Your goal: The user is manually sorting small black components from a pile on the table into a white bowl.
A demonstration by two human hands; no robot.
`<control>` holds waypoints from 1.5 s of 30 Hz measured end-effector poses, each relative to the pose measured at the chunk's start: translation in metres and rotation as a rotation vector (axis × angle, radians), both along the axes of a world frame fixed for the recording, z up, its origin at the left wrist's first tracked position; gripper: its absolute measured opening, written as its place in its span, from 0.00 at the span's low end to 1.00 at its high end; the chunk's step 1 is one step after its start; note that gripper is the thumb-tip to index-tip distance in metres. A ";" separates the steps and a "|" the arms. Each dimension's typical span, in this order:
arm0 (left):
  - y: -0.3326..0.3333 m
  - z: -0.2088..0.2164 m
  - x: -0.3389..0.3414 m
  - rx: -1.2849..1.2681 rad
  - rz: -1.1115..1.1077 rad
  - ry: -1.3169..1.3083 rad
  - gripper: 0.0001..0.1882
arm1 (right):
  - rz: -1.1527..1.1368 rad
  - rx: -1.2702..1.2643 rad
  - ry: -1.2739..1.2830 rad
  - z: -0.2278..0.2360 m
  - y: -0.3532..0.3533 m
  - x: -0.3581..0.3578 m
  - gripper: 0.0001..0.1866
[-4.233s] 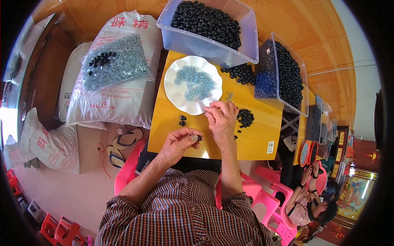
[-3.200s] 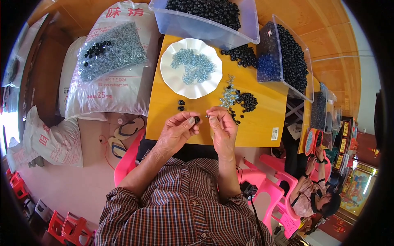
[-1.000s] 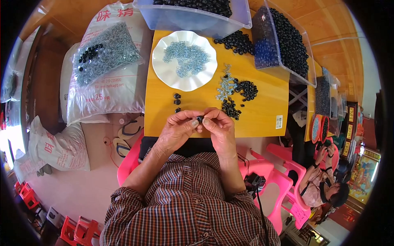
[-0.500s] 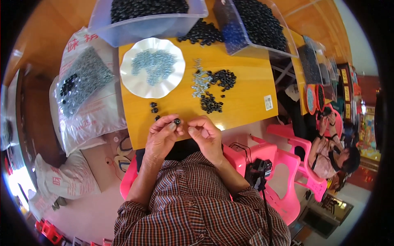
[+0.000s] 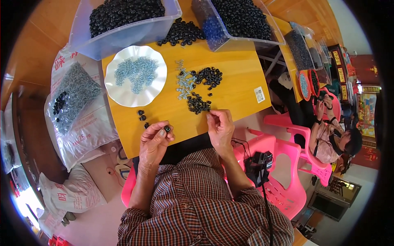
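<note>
My left hand (image 5: pixel 154 143) is above the table's near edge, thumb and fingers pinched on a small round black plastic part (image 5: pixel 167 128) with a hole in its end. My right hand (image 5: pixel 221 130) is at the near side of a pile of small black parts (image 5: pixel 198 105); its thumb and forefinger are closed together, and whatever lies between them is too small to make out. Beyond that pile lie larger black rings (image 5: pixel 210 76), with loose silvery metal pieces (image 5: pixel 186 87) beside them. Several black parts (image 5: pixel 141 115) sit near my left hand. A white scalloped plate (image 5: pixel 158 95) holds more metal pieces.
Two clear tubs (image 5: pixel 123 39) (image 5: pixel 246 41) full of black parts stand at the table's far side, loose black parts (image 5: pixel 183 33) between them. Left are sacks (image 5: pixel 90 135) and a bag of metal pieces (image 5: pixel 76 96). Right, pink chairs (image 5: pixel 283 184) and a seated person (image 5: pixel 328 139).
My right hand has moved away from my left, out to the pile of small black parts. My left hand keeps its pinch on the black part. The whole view has shifted slightly.
</note>
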State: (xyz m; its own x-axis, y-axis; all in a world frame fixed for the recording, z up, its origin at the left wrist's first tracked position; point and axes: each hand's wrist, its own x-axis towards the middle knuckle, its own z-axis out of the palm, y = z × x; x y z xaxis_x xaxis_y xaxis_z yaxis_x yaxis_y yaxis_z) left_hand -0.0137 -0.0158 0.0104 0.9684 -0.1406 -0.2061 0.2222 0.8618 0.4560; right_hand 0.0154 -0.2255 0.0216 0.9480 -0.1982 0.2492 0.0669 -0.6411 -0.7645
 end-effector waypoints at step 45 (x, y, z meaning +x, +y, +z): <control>-0.002 -0.009 -0.005 -0.121 -0.010 -0.008 0.13 | 0.475 0.908 0.405 0.038 0.050 -0.009 0.10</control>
State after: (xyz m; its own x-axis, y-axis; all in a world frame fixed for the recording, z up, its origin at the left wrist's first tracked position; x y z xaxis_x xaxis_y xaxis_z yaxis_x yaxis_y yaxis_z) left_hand -0.0186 -0.0179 0.0013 0.9683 -0.1740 -0.1793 0.2281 0.9085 0.3502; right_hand 0.0061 -0.1751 0.0594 0.9548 0.2562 -0.1507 -0.2038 0.1951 -0.9594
